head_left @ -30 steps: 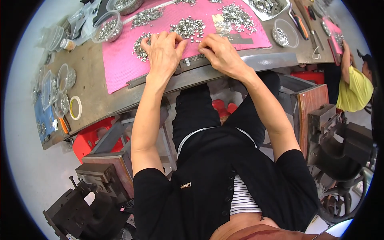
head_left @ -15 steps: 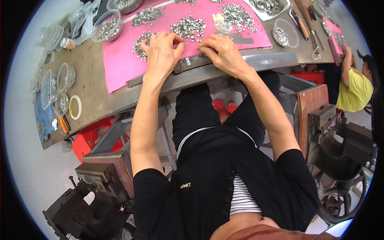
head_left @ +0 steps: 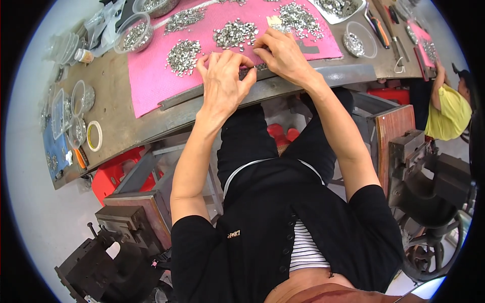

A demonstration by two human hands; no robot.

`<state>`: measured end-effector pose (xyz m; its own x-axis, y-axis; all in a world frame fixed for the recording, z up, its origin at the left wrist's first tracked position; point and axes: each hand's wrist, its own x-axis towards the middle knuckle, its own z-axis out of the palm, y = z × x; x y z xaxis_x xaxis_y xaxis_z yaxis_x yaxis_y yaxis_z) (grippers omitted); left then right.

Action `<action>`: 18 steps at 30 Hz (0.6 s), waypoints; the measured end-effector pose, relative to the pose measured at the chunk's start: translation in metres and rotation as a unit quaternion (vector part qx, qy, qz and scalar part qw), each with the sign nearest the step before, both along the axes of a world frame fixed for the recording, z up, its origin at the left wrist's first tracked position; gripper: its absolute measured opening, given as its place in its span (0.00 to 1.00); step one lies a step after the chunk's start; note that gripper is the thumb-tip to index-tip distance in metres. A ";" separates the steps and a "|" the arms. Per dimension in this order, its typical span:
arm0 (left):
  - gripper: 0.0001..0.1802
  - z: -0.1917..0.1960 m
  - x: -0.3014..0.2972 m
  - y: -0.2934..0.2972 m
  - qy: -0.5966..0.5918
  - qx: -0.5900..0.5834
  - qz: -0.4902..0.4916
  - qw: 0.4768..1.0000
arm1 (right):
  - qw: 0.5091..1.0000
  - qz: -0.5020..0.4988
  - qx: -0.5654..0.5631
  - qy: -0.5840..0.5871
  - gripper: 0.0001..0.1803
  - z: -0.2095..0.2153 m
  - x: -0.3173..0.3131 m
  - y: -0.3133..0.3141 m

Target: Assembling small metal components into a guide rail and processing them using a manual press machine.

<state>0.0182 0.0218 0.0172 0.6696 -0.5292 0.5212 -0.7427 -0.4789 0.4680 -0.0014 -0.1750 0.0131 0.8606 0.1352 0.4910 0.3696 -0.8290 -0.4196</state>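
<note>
My left hand (head_left: 222, 81) rests at the near edge of a pink mat (head_left: 146, 86). Its thumb and index finger pinch together over a dark metal strip fixture (head_left: 261, 66), and whatever is between them is hidden. Just beyond and to the right, my right hand (head_left: 285, 56) has thumb and fingertips drawn together above the mat; anything in them is too small to name. Piles of small silvery metal pieces lie around: one pile (head_left: 184, 56) left of my left hand, another pile (head_left: 235, 33) between the hands, and a third (head_left: 299, 20) beyond my right hand.
A long metal bar (head_left: 348, 74) runs along the bench edge. Clear tubs of metal pieces stand at the left (head_left: 134, 35) and right (head_left: 359, 41). Pliers (head_left: 379, 33) lie at the far right, a tape roll (head_left: 94, 136) at the left. A person in yellow (head_left: 448, 111) works farther right.
My left hand has shifted right and closer to me, uncovering the left pile. My right hand has moved slightly farther away over the mat.
</note>
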 end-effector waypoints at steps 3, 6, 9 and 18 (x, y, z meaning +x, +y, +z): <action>0.09 -0.006 -0.002 -0.003 -0.008 -0.002 0.006 1.000 | 0.999 0.016 0.031 0.023 0.04 0.005 -0.014 0.000; 0.09 -0.005 -0.003 -0.004 0.007 0.001 0.008 1.000 | 0.999 0.029 0.011 0.009 0.04 0.005 -0.024 0.001; 0.09 -0.006 -0.004 0.001 0.034 -0.022 -0.015 0.999 | 0.999 0.039 0.015 -0.019 0.05 0.002 -0.030 0.002; 0.07 -0.017 -0.009 -0.002 -0.034 -0.035 0.003 0.999 | 0.996 0.034 -0.013 -0.080 0.05 -0.006 -0.034 0.005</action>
